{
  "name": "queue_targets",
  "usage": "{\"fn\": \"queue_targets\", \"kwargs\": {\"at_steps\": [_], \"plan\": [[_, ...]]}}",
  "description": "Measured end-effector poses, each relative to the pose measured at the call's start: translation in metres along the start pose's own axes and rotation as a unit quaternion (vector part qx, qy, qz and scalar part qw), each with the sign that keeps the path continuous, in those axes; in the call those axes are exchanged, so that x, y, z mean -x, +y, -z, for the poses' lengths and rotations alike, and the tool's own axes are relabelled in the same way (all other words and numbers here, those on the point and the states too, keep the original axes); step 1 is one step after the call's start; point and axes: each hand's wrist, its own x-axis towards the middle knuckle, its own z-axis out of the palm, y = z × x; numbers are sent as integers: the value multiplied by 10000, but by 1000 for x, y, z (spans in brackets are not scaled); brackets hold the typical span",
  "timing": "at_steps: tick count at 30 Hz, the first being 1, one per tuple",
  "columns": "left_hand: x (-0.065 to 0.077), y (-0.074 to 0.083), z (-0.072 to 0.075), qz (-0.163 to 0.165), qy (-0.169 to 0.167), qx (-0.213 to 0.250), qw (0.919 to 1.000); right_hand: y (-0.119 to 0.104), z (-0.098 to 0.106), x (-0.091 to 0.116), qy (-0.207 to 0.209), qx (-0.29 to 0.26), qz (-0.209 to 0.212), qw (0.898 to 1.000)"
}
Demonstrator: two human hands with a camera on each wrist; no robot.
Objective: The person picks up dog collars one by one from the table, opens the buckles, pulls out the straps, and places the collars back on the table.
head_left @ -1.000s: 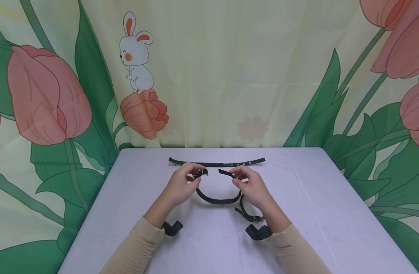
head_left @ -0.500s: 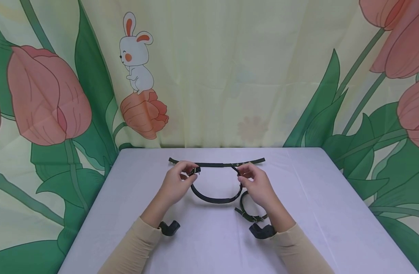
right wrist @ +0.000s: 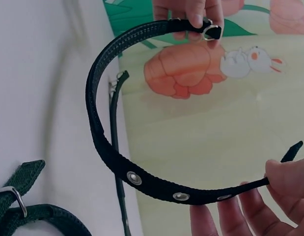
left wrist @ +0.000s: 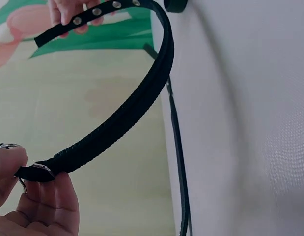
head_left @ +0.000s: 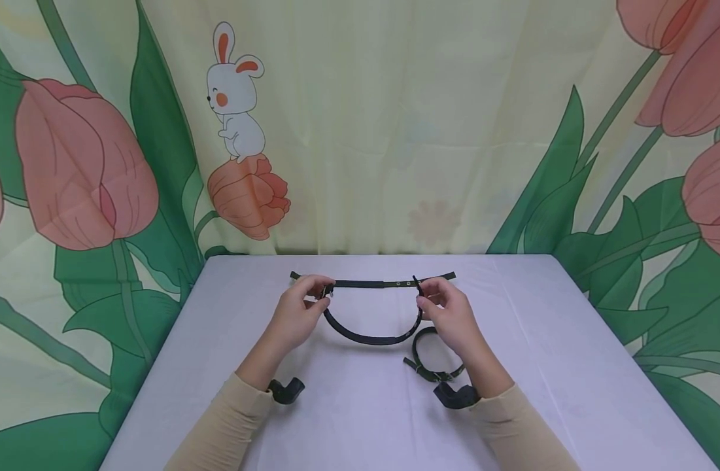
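Looking at a long black woven strap with metal eyelets, held up over the pale cloth-covered table and strung between 2 hands, ends well apart. Runs left to right on its long axis, sagging down in a U, open at the top. Pinched at the hardware end by the left hand, thumb and fingers clamped right by a shiny silver metal ring; pinched near the plain tip by the right hand, with a short bit sticking out past the thumb. Showing 4 silver round eyelets on the right-hand stretch, so basically across the gap from the ring. Can't make out the exact buckle layout under the left fingers. Also spotting 2 more straps: a dark flat straight strap lying left to right on the table beyond the hands, and a dark green-black looped strap with a silver buckle, near the right forearm, way closer to it than to the left. No bowl, box or tray in view.
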Motion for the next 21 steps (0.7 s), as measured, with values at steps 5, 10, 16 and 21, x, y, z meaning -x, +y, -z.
{"fn": "queue_targets", "kwargs": {"at_steps": [5, 10, 16, 21], "plan": [[0, 0, 2, 134, 57, 77, 9999, 2, 4, -1, 145, -160, -87, 9997], [-1, 0, 4, 198, 136, 238, 9994, 5, 8, -2, 449, -437, -206, 9978], [-2, 0, 6, 292, 195, 365, 9987, 11, 11, -4, 682, -810, -239, 9941], [-4, -4, 10, 437, 242, 566, 9971, 12, 13, -4, 761, -853, -146, 9933]]}}
